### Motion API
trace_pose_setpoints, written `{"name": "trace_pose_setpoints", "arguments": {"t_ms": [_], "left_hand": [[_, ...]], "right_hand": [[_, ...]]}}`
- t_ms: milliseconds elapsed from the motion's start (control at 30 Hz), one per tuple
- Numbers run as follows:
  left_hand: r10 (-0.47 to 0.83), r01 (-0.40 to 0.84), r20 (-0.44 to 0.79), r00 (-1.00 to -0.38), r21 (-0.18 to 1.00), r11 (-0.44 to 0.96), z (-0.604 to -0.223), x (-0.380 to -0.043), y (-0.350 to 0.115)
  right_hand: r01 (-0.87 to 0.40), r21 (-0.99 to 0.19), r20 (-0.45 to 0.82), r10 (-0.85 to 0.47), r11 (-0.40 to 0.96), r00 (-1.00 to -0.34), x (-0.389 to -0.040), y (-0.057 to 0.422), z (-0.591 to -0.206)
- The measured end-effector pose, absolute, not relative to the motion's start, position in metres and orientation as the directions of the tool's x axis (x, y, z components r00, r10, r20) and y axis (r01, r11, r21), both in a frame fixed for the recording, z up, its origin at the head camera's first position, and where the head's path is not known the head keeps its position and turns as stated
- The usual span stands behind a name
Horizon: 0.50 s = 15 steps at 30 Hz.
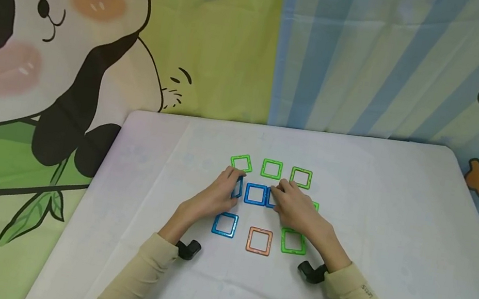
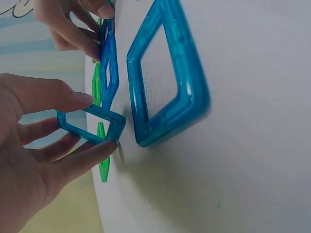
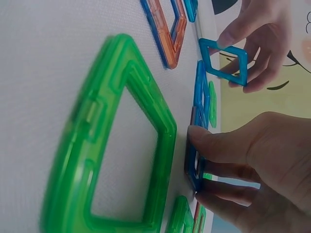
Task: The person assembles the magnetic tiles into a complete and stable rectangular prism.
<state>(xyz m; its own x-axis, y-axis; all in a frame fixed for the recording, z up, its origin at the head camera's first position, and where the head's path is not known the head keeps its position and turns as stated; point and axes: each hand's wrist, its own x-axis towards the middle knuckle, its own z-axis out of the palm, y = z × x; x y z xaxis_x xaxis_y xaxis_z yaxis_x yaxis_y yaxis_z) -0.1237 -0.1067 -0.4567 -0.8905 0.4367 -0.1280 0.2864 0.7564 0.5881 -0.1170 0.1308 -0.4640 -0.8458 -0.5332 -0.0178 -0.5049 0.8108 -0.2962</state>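
My left hand [image 1: 213, 195] pinches a blue square magnetic tile frame [image 2: 115, 128] between thumb and fingers, tilted up off the table. Just right of it, a second blue square tile [image 1: 254, 202] lies flat in the middle row. Thumb and fingertips of my right hand [image 1: 298, 208] grip a third blue tile [image 3: 189, 165], which sits against that middle tile's right side; the hand covers part of it in the head view. Nearer me, below the left hand, lies another blue tile [image 1: 223, 234].
Green square tiles, left [image 1: 233, 162], centre [image 1: 270, 177] and right [image 1: 302, 170], form the far row. A green tile [image 1: 316, 206] peeks out behind the right hand. An orange tile [image 1: 257, 252] and a green tile [image 1: 293, 251] lie in front on the white-covered table [image 1: 397, 221].
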Motion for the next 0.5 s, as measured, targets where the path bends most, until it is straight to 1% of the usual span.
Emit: {"name": "trace_pose_setpoints", "arguments": {"t_ms": [267,500], "left_hand": [[0.448,0.250,-0.129,-0.885,0.679,0.690,-0.4582,-0.1287,-0.1062],[0.448,0.239,-0.128,-0.885,0.701,0.672,-0.4592,-0.1302,-0.1057]], "right_hand": [[-0.505,-0.303,-0.012,-0.533,0.808,-0.846,-0.1165,0.1311,-0.4644],[-0.507,-0.311,0.000,-0.534,0.804,-0.846,-0.1171,0.1322,-0.4658]]}}
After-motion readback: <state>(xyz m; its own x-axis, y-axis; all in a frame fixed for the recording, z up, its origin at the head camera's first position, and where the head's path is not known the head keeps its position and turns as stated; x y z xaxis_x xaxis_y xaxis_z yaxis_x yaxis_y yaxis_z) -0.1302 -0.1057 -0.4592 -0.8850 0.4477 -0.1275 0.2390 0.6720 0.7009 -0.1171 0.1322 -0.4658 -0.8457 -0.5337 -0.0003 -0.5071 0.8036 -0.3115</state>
